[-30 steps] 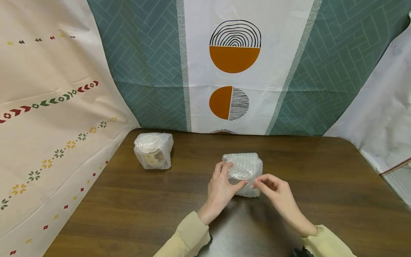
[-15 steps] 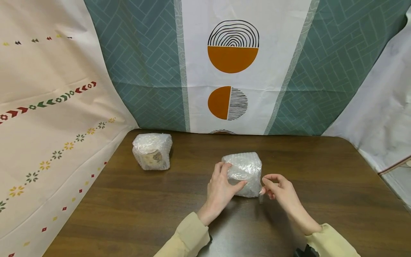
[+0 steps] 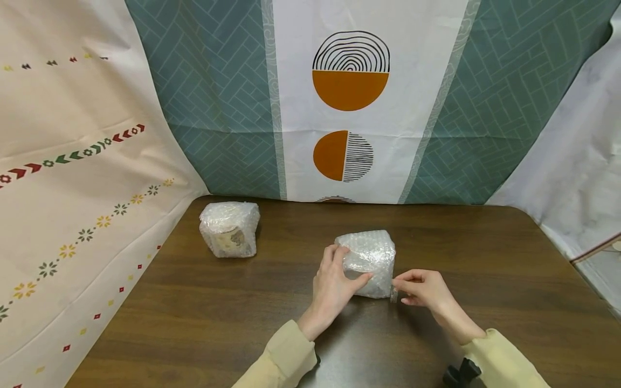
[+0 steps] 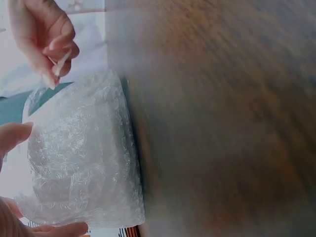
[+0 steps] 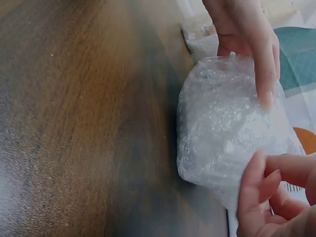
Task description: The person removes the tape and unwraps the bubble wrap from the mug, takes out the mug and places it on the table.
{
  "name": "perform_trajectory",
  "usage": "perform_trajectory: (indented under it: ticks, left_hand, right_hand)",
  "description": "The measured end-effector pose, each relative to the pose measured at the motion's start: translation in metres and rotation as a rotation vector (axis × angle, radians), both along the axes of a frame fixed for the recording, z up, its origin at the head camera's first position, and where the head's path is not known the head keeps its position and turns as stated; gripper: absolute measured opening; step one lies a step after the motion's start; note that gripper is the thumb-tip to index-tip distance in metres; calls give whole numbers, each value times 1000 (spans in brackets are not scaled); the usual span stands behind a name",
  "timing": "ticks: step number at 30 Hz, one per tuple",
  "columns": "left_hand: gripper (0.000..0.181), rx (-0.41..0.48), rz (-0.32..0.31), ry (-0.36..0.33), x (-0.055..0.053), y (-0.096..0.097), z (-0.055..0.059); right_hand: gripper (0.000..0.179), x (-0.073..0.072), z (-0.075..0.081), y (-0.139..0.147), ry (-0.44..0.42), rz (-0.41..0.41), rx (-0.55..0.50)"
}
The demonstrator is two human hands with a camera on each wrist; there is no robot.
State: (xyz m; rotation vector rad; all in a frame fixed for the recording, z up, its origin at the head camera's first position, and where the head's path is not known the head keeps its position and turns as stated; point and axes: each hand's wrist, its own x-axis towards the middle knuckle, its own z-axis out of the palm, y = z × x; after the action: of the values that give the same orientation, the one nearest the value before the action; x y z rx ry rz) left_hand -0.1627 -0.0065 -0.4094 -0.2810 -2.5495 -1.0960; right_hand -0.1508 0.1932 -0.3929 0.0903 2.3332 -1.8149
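Observation:
A bubble-wrapped package [image 3: 372, 250] rests on the table in front of me, its contents hidden by the wrap. My left hand [image 3: 332, 288] grips its left side, with the thumb across the front and the fingers on the upper left. At its lower right edge, my right hand [image 3: 424, 291] pinches a clear strip [image 3: 394, 293] that looks like tape. In the left wrist view the strip [image 4: 35, 101] runs from the bubble wrap [image 4: 84, 153] to the right fingertips. The right wrist view has the thumb and index finger together beside the package [image 5: 222, 123].
Farther back on the left stands a second bubble-wrapped package [image 3: 230, 229], with a cream and brown item dimly visible through it. The brown wooden table [image 3: 218, 323] is bordered by patterned cloths at the back and sides. A black object [image 3: 461, 372] sits by the right sleeve.
My right hand has moved from the package's front to just off its right edge, drawing the clear strip outward. The left hand keeps its hold, and the package has barely shifted.

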Motion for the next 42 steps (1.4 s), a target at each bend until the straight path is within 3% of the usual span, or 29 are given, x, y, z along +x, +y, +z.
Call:
perform_trajectory:
  ticks: [13, 24, 29, 35, 42]
  left_hand:
    - [60, 1, -5, 19, -1, 0, -1]
    - [60, 8, -2, 22, 0, 1, -2]
    - [60, 11, -3, 28, 0, 1, -2]
    - [60, 0, -8, 30, 0, 1, -2]
    - [60, -4, -7, 31, 1, 0, -1]
  right_hand:
    - [25, -6, 3, 8, -15, -113, -52]
    - [37, -6, 3, 15, -19, -153, -35]
    - [35, -7, 3, 16, 17, -149, -30]
    - [29, -20, 2, 14, 180, -124, -28]
    - [27, -47, 3, 6, 494, 15, 146]
